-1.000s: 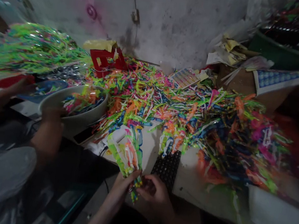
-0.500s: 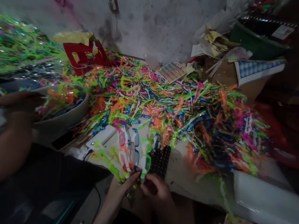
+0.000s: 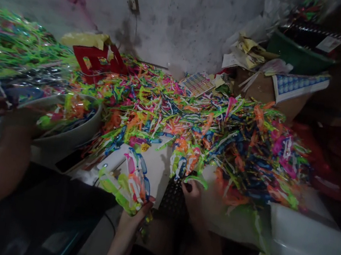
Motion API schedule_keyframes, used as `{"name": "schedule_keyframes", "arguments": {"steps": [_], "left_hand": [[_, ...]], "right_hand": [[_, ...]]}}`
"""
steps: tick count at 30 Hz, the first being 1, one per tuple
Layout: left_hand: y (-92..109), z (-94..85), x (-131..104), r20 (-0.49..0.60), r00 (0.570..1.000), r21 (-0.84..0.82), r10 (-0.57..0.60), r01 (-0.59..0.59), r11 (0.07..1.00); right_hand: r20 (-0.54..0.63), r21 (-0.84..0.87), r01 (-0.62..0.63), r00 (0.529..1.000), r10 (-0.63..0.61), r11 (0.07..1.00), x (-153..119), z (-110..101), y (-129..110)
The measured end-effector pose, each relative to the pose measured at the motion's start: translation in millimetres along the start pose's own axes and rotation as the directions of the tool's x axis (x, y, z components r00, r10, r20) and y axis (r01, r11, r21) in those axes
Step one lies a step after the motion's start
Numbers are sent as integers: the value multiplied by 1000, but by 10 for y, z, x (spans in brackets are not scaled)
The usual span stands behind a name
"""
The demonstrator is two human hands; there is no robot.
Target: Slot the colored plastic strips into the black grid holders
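Observation:
My left hand (image 3: 134, 221) is closed around a fanned bundle of translucent plastic toy glasses (image 3: 130, 177) in yellow-green, orange, pink and blue. The bundle is tilted up over the table edge. To the right, my right hand (image 3: 192, 197) pinches what looks like a green pair of toy glasses (image 3: 197, 180), seen edge-on; the fingers partly hide it. It is over a black perforated surface (image 3: 175, 197), close to a small row of upright glasses (image 3: 181, 161) in green, blue and orange.
A wide heap of colourful plastic pieces (image 3: 174, 106) covers the back of the table. A co-worker's arm (image 3: 0, 156) reaches past a white basin (image 3: 89, 125) at left. A red box (image 3: 98, 62), a white plastic package (image 3: 311, 240) and a green tub (image 3: 299, 51) surround the heap.
My hands have parted. The right moved right and away from me with the green glasses, while the left stays with its bundle. The co-worker's hand shifted left, off the basin.

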State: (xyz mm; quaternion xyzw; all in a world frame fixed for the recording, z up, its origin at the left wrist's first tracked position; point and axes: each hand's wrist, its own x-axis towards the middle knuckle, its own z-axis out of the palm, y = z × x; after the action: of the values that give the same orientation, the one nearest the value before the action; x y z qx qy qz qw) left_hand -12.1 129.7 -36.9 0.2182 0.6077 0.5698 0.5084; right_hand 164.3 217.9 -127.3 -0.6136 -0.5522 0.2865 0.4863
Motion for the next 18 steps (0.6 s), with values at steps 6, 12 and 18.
{"name": "schedule_keyframes", "arguments": {"steps": [6, 12, 18], "left_hand": [[-77, -102, 74, -13, 999, 1, -29, 29, 1000], [-68, -138, 71, 11, 1000, 63, -2, 1, 998], [-154, -151, 100, 7, 1000, 60, 23, -23, 998]], "right_hand": [[-59, -181, 44, 997, -55, 983, -44, 119, -9], [-39, -272, 85, 994, -99, 959, 13, 199, -17], [-54, -372, 91, 991, -119, 924, 19, 289, 9]]}}
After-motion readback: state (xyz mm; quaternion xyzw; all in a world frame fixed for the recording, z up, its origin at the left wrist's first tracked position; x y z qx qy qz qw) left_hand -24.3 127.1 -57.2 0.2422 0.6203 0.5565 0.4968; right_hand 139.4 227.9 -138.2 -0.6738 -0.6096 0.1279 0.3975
